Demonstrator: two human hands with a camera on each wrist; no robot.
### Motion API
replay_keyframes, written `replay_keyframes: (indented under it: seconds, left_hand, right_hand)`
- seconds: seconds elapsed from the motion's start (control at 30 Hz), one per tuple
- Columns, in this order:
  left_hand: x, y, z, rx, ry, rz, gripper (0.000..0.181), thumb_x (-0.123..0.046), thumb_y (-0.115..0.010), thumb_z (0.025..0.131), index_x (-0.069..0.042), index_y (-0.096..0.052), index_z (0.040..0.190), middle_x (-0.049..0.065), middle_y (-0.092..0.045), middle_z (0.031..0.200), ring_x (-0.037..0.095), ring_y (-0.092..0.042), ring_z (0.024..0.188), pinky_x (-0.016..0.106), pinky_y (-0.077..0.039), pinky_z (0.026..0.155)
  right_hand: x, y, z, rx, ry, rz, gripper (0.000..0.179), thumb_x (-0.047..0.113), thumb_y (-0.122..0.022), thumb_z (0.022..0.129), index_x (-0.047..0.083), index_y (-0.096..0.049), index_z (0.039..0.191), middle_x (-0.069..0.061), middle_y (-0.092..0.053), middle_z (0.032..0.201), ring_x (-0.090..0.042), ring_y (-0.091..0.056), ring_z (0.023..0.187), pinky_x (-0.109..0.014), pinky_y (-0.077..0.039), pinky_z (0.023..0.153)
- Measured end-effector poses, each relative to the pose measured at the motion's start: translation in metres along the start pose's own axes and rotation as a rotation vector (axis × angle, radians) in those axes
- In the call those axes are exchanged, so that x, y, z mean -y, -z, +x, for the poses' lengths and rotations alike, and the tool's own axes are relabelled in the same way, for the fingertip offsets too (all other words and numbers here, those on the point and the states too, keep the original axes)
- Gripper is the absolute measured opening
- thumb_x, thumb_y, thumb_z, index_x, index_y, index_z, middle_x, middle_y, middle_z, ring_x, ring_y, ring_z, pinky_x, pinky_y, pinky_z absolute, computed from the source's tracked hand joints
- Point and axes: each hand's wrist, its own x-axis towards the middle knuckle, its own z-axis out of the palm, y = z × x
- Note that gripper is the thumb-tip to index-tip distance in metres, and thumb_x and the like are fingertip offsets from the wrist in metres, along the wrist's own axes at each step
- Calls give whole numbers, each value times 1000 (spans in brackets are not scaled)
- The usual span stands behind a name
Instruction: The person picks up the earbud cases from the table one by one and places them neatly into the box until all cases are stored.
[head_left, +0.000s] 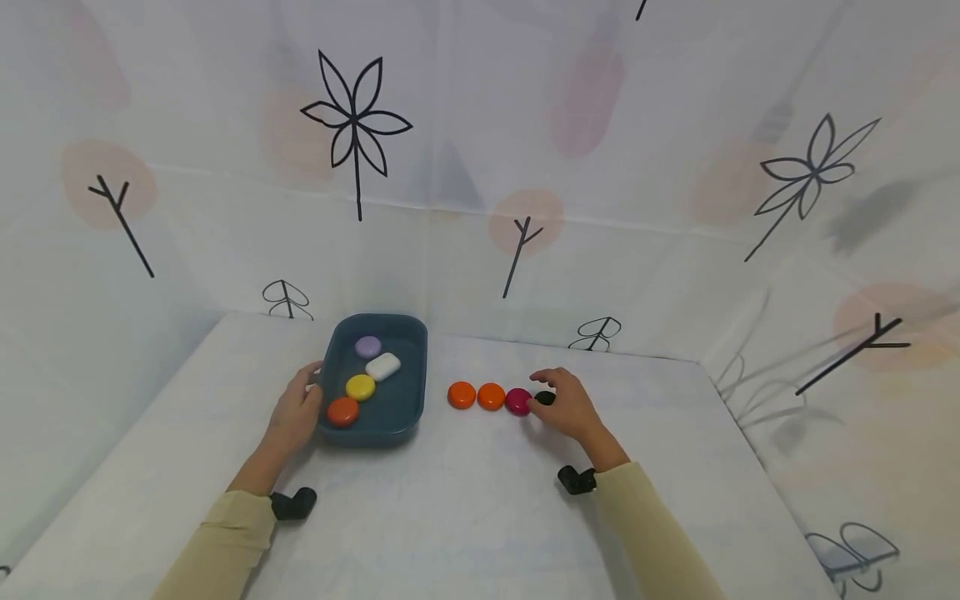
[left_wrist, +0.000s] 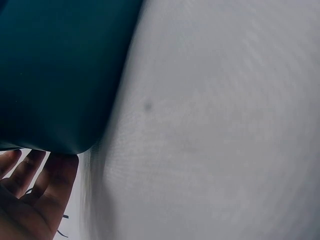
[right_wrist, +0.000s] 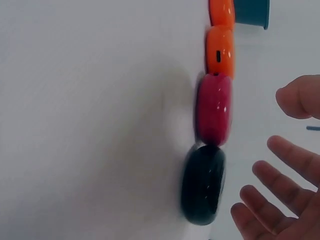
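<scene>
A dark teal tray (head_left: 411,417) stands on the table, holding a lilac bead (head_left: 367,347), a white one, a yellow bead (head_left: 360,387) and a red-orange bead (head_left: 343,412). My left hand (head_left: 295,410) is at its left side, with fingertips against the outer wall in the left wrist view. To the tray's right, two orange beads (head_left: 491,397), a crimson bead (head_left: 517,402) and a black bead (right_wrist: 203,185) form a touching row. Over the row's right end is my right hand (head_left: 564,404), fingers spread apart and holding nothing; it partly hides the black bead in the head view.
The white table (head_left: 465,517) bears the tray and the row of beads. Behind it and along the sides hangs a pale cloth (head_left: 450,267) printed with flowers and twigs. A black wrist camera (head_left: 294,504) juts from each sleeve.
</scene>
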Motion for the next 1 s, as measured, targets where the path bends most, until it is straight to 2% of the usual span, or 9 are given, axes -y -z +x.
replay_keyframes:
  seconds: [0.5, 0.73, 1.0]
  left_hand:
    - [1, 0, 0, 5, -12, -8, 50, -27, -20, 92, -14, -17, 140, 17, -31, 137, 37, -34, 122, 54, -29, 98]
    - [1, -1, 0, -10, -20, -8, 49, -27, -21, 91, -14, -20, 139, 16, -33, 137, 35, -36, 121, 53, -30, 98]
    - [-1, 1, 0, -2, -17, -11, 50, -27, -21, 91, -13, -19, 139, 17, -31, 138, 36, -32, 124, 54, -28, 99]
  right_hand:
    - [29, -1, 6, -9, 42, 69, 39, 29, -65, 74, 17, -56, 110, -7, -54, 112, -28, -50, 101, -40, -46, 83]
    - [38, -2, 7, -20, 92, 75, 36, 28, -64, 74, 19, -57, 108, 1, -55, 107, -24, -50, 102, -37, -46, 85]
    - [46, -3, 9, -9, 83, 110, 38, 29, -63, 75, 17, -56, 111, 3, -54, 107, -23, -49, 104, -39, -45, 87]
